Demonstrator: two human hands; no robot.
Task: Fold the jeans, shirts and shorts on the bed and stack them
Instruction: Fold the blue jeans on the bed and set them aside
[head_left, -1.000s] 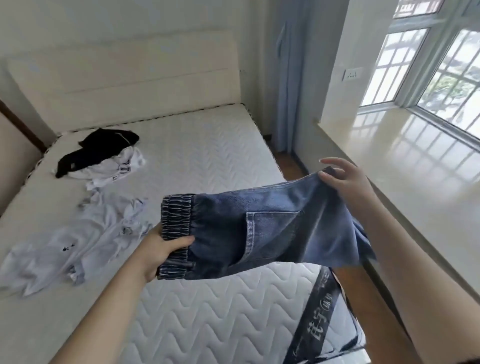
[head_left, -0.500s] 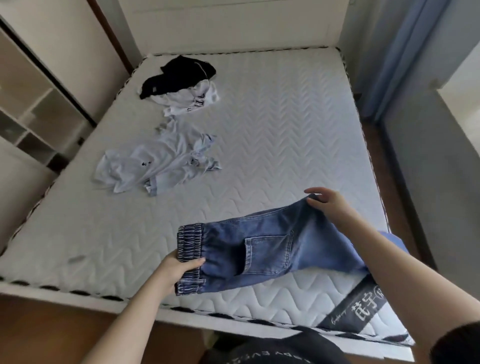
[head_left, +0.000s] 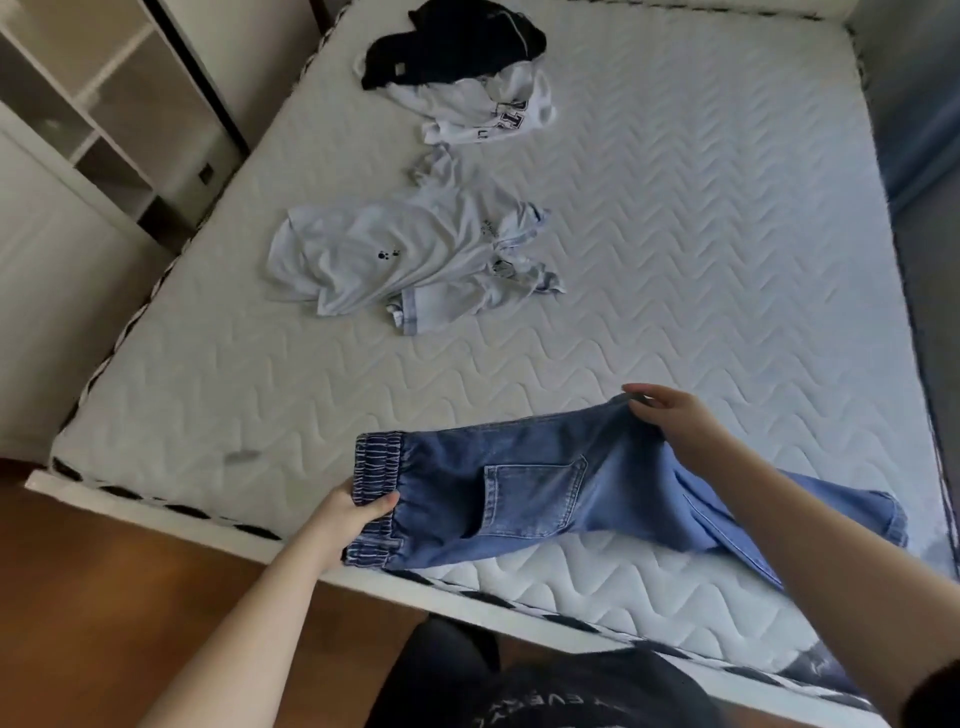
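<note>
Blue denim jeans (head_left: 545, 493) lie along the near edge of the white quilted mattress (head_left: 675, 234), long axis left-right. Left hand (head_left: 358, 514) grips the elastic waistband; right hand (head_left: 670, 421) pinches the far edge at the seat. Legs trail right, under the right arm, so the right hand is nearer for folding them over.

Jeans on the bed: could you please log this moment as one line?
step: fold jeans | left hand: grips waistband | right hand: pinches seat | unfolded: pale shirt
</note>
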